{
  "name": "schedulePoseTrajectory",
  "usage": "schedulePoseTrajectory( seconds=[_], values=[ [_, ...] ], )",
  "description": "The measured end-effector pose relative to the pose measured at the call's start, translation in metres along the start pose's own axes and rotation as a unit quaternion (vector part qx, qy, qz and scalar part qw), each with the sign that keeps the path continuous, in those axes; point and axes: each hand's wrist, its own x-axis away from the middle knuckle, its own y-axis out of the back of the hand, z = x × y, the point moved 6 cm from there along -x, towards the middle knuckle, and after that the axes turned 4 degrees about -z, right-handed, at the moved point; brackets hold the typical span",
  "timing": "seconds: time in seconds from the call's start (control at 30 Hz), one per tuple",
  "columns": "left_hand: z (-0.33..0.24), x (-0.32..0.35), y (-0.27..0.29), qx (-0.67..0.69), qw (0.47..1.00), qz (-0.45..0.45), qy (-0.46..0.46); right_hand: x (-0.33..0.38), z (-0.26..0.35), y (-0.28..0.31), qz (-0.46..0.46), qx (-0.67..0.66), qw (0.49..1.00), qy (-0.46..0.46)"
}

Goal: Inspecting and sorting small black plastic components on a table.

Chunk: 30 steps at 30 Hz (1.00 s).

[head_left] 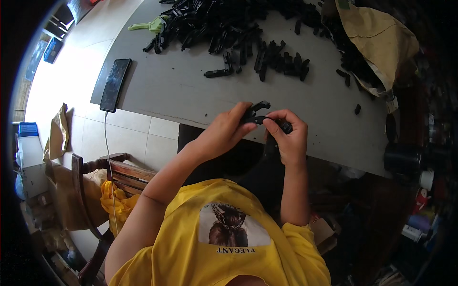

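Observation:
Above the near edge of the table, my left hand (pixel 224 128) is closed around a black plastic piece (pixel 258 107) with a curved, arm-like end sticking out past the fingers. My right hand (pixel 292 138) pinches a small black plastic part (pixel 286 127) between thumb and fingers, just right of the left hand's piece. The two hands nearly meet, and black material bridges the gap; whether the parts are joined cannot be made out. Beyond the hands, several similar black pieces (pixel 260 62) lie loose in front of a large black heap (pixel 205 21).
A green scoop-like tool (pixel 155 25) lies left of the heap. A phone (pixel 116 85) with a white cable (pixel 109 157) rests at the grey table's left edge. An open brown paper bag (pixel 377 40) stands at right. A wooden chair (pixel 126 169) is at my left.

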Motion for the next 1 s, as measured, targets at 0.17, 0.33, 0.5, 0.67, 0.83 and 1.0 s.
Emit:
schedulePoseTrajectory(
  seconds=[0.17,0.33,0.5,0.67,0.83,1.0],
  values=[
    [-0.01,0.007,-0.005,-0.028,0.999,0.004,-0.04,0.017,0.0,-0.003,-0.038,-0.055,0.997,0.032],
    [-0.011,0.014,-0.013,-0.037,0.998,0.029,-0.048,0.023,0.001,-0.004,-0.076,-0.127,0.989,0.004],
    [-0.008,0.025,-0.022,-0.006,0.993,0.096,-0.069,0.036,-0.022,0.0,0.035,-0.188,0.979,-0.076],
    [0.01,0.035,-0.028,0.014,0.987,0.161,-0.019,0.054,-0.052,0.001,0.04,-0.058,0.992,-0.107],
    [0.022,-0.007,0.032,-0.292,0.938,-0.135,-0.126,0.01,-0.025,0.015,0.033,0.136,0.986,0.087],
    [0.053,-0.046,0.051,-0.432,0.854,-0.262,-0.126,-0.088,-0.019,0.049,-0.162,0.362,0.896,0.201]
  ],
)
